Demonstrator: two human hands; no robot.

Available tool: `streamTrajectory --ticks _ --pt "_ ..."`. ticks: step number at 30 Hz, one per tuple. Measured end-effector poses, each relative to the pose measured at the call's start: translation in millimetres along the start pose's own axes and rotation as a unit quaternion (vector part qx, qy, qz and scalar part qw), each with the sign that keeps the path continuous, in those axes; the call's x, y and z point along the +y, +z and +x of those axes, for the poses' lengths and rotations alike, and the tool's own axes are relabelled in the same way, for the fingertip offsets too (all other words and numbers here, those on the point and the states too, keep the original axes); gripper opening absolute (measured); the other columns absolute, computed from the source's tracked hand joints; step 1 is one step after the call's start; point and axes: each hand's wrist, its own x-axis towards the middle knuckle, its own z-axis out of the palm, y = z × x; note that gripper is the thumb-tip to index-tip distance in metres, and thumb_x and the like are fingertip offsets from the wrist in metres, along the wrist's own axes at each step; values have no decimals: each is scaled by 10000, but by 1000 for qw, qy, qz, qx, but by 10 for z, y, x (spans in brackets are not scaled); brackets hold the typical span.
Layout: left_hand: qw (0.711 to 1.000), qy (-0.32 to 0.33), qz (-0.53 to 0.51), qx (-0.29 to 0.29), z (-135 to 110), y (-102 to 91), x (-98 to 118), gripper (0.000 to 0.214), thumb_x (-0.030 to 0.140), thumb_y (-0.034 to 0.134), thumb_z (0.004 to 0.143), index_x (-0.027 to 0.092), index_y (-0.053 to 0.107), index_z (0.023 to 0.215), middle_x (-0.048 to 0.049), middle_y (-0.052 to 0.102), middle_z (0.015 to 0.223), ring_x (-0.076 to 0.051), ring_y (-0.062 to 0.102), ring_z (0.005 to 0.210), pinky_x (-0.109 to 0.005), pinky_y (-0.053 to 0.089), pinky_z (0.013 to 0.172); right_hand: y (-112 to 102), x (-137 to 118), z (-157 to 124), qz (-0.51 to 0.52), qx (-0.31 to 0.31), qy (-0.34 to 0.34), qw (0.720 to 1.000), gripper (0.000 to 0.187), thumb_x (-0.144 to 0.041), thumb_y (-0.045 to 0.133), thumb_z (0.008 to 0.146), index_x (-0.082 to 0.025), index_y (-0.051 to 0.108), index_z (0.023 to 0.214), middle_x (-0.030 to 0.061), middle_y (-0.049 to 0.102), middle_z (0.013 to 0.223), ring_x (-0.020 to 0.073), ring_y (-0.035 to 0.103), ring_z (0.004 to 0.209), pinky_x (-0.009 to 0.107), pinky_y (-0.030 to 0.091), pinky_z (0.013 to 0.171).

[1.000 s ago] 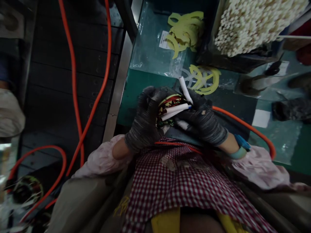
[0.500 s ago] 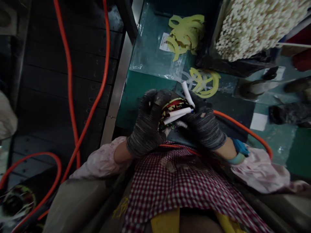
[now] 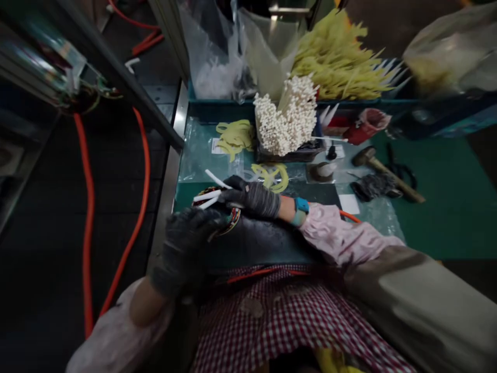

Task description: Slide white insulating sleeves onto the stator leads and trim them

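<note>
A motor stator [image 3: 233, 221] with coloured windings sits on the dark near part of the bench, mostly covered by my hands. Several white sleeves [image 3: 208, 197] stick out from its top toward the left. My right hand [image 3: 252, 199], in a grey knit glove, pinches the bases of these sleeves at the stator's far right side. Wrapped over the near left side is my left hand [image 3: 188, 235], gloved the same way and slightly blurred; its fingertips curl onto the windings. What lies under both palms is hidden.
Beyond my hands are yellow strips [image 3: 236, 135], yellow and clear rings [image 3: 274, 177] and a box of thin white sticks [image 3: 287, 124]. At right lie a hammer [image 3: 392, 176] and a spare dark glove [image 3: 373, 186]. Orange hoses [image 3: 88, 223] hang left of the bench's metal edge [image 3: 165, 207].
The view has swung up and right, showing more of the bench's back. My left hand has shifted to the stator's near side, while my right hand stays at the sleeves.
</note>
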Motion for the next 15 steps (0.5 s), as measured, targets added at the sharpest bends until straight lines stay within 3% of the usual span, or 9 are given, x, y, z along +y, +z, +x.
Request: streamTrajectory --ticks 3,5,7,9,11,15 --pt "999 43 -12 25 -59 50 175 387 81 611 1046 323 767 1304 -22 884 1278 -312 832 1188 -558 622 1100 -55 -132 -317 -17 128 30 991 374 -337 678 1177 -318 727 1547 103 713 1597 238 765 1272 391 686 1088" --pt "998 41 -36 36 -83 140 237 333 125 658 1043 293 745 1317 -42 875 1291 -303 825 1215 -564 577 1216 -209 -188 -654 -26 279 93 955 379 -408 722 1144 -308 726 1509 117 733 1557 273 766 1287 469 688 1114" --pt "997 33 -34 59 -99 278 254 276 167 744 1021 272 730 1276 -56 868 1213 -313 823 1168 -589 539 1270 -430 -160 -970 -23 452 182 873 287 -434 712 1132 -285 736 1377 94 802 1322 271 786 1172 502 697 1065" --pt "995 17 -22 100 -107 440 243 252 186 814 984 273 702 1192 -35 842 1072 -306 813 1043 -593 538 1253 -668 -36 -1163 -20 561 246 790 249 -469 737 1096 -267 726 1240 57 800 1144 251 785 1041 499 698 1010" --pt "989 14 -12 146 -103 585 226 246 215 827 964 290 659 1127 0 790 954 -284 777 930 -567 547 1211 -872 153 -1204 -12 595 271 756 313 -514 795 1021 -251 717 1172 50 792 1099 240 779 999 497 692 1003" --pt "980 12 -3 199 -75 722 255 268 291 833 940 324 618 1095 35 700 829 -276 704 817 -538 548 1168 -1087 444 -1053 17 583 272 766 313 -545 730 998 -239 699 1057 41 773 971 227 764 896 481 699 918"
